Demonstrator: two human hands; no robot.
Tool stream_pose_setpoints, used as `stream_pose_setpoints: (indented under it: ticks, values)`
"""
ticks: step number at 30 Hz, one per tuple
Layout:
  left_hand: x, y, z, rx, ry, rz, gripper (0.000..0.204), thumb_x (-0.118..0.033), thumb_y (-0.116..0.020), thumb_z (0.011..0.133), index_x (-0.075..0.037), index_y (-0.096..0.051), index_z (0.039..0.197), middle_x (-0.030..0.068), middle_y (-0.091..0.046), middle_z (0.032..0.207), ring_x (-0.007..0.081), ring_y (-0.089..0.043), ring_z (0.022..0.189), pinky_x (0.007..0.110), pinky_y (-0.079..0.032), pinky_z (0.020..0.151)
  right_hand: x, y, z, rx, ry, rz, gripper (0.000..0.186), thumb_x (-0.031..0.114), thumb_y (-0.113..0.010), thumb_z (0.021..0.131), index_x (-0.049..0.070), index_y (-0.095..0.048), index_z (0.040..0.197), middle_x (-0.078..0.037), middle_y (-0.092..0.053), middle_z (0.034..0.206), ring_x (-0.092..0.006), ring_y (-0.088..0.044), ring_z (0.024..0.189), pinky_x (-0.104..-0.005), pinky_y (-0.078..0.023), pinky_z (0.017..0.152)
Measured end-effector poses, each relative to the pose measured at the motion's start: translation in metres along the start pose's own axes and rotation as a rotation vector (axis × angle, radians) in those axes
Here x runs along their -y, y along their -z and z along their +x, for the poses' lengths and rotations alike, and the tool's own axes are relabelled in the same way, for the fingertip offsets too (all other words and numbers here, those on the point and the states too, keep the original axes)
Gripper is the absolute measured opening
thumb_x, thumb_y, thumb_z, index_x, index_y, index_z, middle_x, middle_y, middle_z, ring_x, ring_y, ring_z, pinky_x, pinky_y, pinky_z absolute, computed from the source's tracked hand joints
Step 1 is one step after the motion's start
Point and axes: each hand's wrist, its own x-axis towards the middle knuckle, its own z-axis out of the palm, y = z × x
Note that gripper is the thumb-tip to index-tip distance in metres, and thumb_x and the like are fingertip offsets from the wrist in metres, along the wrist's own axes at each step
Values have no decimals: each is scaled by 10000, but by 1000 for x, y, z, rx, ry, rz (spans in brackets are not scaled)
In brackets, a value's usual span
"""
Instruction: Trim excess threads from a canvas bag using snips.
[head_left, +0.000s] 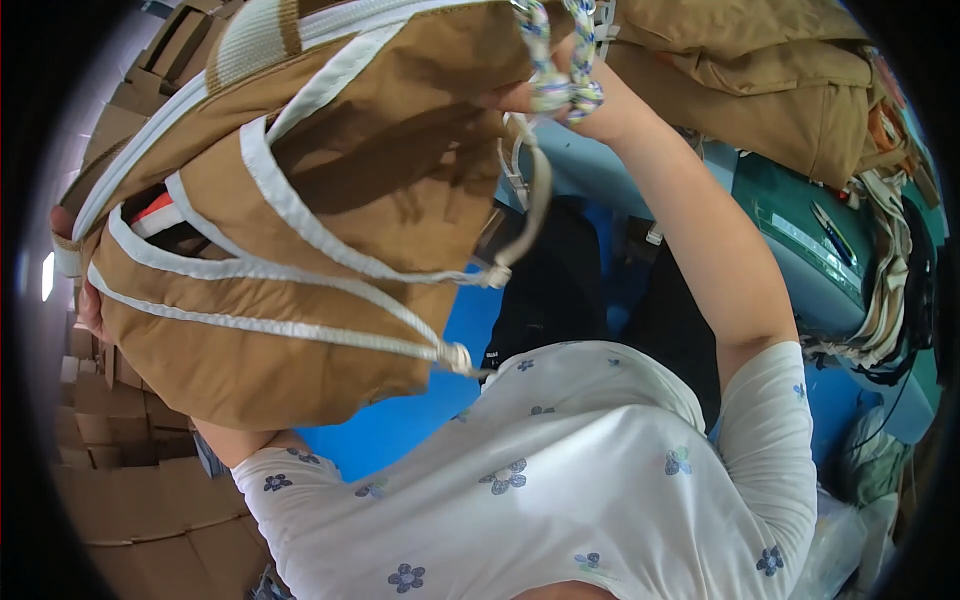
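A tan fabric bag (pixel 300 385) with white trim is held up in front of me, tilted, filling the upper left. Its front pockets gape, and a small red-and-white piece (pixel 153 213) shows inside one. My left hand (pixel 90 310) grips the bag's far left side, with only some fingers showing past the cloth. At the bag's upper right, my right hand (pixel 590 100) is closed on its edge, thumb on the fabric. A multicoloured braided cord (pixel 572 98) hangs over that hand. Knotted white drawstrings (pixel 457 358) dangle from the pocket edges.
More tan fabric (pixel 740 70) is heaped on the table at upper right. Snips (pixel 833 235) lie on a green mat (pixel 790 215) beside bunched straps (pixel 885 270). Brown cartons (pixel 160 500) are stacked at left. Clear plastic bags (pixel 840 540) sit at lower right.
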Motion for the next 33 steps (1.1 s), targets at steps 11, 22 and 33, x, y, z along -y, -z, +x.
stream_pose_setpoints:
  ticks: [11, 22, 33]
  values:
    - [71, -67, -4, -100, 195, 779, 139, -55, -564, 878, -49, -598, 1012, 54, -559, 997, 164, -550, 980, 262, -427, 852, -25, 0, -71, -455, -335, 765, 365, 232, -662, 854, -5, -591, 1122, -83, -656, 1021, -165, -636, 893, -288, -513, 773]
    - [59, -164, -31, 263, 35, -652, 102, -78, -501, 896, -37, -584, 939, 116, -538, 1056, 234, -557, 992, 332, -446, 851, -60, 37, -83, -486, -455, 742, 408, 269, -674, 849, -1, -577, 1139, -87, -650, 1028, -162, -632, 889, -289, -518, 769]
    - [81, -169, -11, 769, -91, -1258, 348, 189, -522, 776, -35, -613, 1027, 103, -555, 1155, 234, -555, 1125, 337, -444, 900, -49, 58, -97, -378, -501, 519, 418, 310, -658, 864, 14, -576, 1148, -53, -653, 1023, -119, -618, 909, -258, -491, 804]
